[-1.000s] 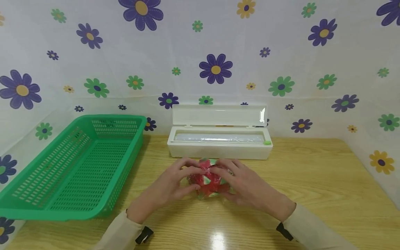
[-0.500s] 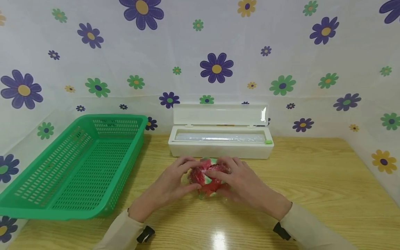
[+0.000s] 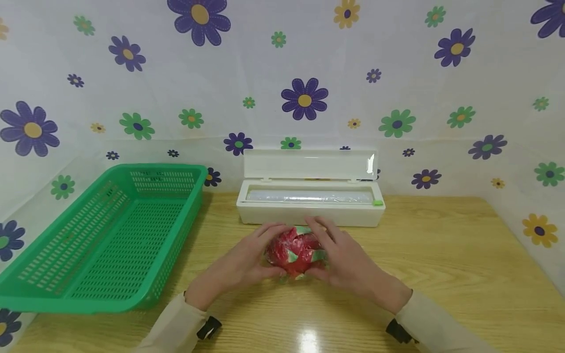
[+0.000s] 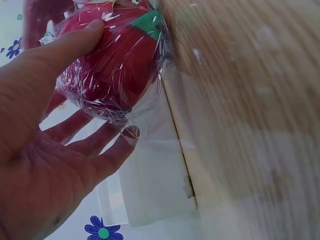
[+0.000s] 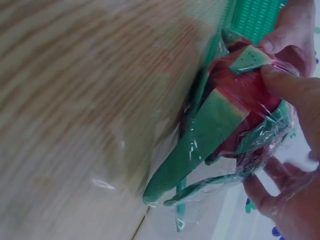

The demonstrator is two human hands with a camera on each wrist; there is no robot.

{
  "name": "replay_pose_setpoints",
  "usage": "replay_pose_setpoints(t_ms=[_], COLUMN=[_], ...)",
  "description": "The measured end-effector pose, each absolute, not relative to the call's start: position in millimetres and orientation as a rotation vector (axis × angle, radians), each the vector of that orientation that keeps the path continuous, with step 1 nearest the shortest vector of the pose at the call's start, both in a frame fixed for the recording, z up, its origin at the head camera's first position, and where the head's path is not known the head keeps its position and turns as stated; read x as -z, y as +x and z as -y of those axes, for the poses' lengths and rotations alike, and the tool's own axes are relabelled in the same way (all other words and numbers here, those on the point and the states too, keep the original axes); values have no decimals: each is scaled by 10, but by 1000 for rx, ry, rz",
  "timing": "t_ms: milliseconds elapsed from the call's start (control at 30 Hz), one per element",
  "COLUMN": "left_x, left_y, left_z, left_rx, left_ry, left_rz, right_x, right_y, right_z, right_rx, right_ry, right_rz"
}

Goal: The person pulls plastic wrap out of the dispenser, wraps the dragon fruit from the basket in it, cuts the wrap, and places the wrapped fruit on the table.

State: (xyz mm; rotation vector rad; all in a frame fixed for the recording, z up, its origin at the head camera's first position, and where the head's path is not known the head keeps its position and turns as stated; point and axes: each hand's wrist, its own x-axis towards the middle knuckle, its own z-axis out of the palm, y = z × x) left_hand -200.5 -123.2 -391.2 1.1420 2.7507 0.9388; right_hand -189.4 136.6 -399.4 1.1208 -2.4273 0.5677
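Observation:
Between my two hands, close over the table, is a red dragon fruit (image 3: 292, 250) with green scales, wrapped in clear cling film. My left hand (image 3: 243, 257) grips its left side, with the thumb (image 4: 75, 42) across the film and the other fingers curled behind. On the opposite side my right hand (image 3: 350, 260) holds it, its thumb (image 5: 287, 82) lying on the red skin near a green scale. Long green scales (image 5: 200, 145) and loose film show at that end in the right wrist view. The fruit's underside is hidden in the head view.
Just behind the fruit stands a white cling film box (image 3: 309, 215), lid up, with a roll of film (image 3: 309, 196) inside. To the left is a green perforated basket (image 3: 176, 235). A flowered cloth (image 3: 265, 73) hangs behind the wooden table (image 3: 441, 255).
Fingers of both hands have drawn back from the fruit's top middle toward its sides, leaving more of the red skin visible. The box and basket have stayed put.

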Motion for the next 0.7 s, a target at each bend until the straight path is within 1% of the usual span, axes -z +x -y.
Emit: replay_pose_setpoints(t_ms=[100,367,700], left_x=[3914,3887,3904], left_y=[-1991,-1962,-1936], left_z=[1231,1238,1240], left_rx=[-941,-908,-867], left_ry=[1132,1153,1144], left_rz=[-2760,-2798,-2785], right_x=[3997,3980,4016], right_y=[-1902,-1880,-1885], right_z=[-1355,-1334,-1371], right_rx=[-597,-466,-497], right_ry=[1106,1172,1178], right_rz=[2476,2437,2374])
